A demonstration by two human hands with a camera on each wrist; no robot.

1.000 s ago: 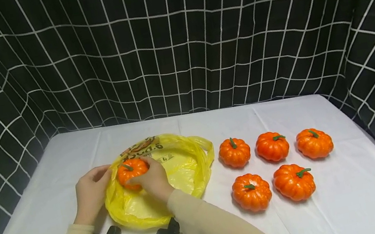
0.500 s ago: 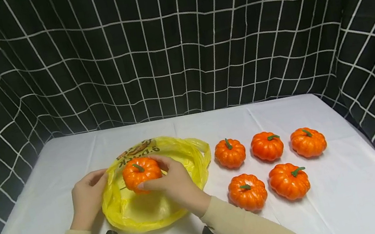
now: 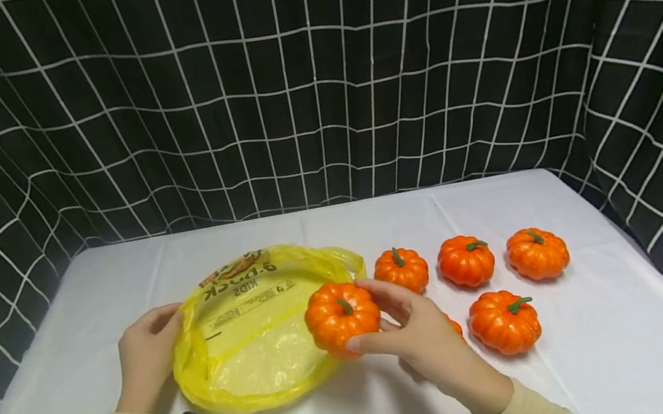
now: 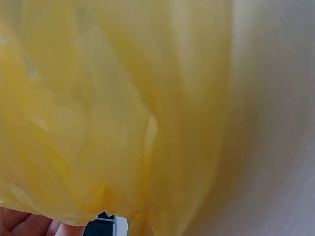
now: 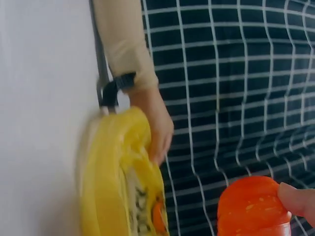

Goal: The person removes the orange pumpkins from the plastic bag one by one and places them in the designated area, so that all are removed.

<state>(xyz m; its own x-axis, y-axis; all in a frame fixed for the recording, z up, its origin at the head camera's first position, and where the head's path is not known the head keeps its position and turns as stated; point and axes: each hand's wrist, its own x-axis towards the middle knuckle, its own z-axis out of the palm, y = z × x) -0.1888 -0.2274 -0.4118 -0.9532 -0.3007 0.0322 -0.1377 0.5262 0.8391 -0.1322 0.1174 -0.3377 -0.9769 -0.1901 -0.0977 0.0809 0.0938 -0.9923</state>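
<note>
My right hand grips a small orange pumpkin with a green stem, thumb in front and fingers behind. It hangs above the table at the right side of a yellow plastic bag. The bag lies with its mouth spread wide, and printed lettering shows on its inner wall. My left hand holds the bag's left rim between thumb and fingers. Yellow film fills most of the left wrist view, with fingertips at the lower corner. The right wrist view shows the pumpkin beside my thumb.
Several more pumpkins rest on the white-covered table at the right: three in a back row, including the middle one, and a front one. Another front pumpkin is mostly hidden behind my right hand. Black grid-patterned cloth stands behind.
My right hand has lifted the pumpkin from the bag's left side and carried it rightward past the bag's opening. My left hand stays at the left rim.
</note>
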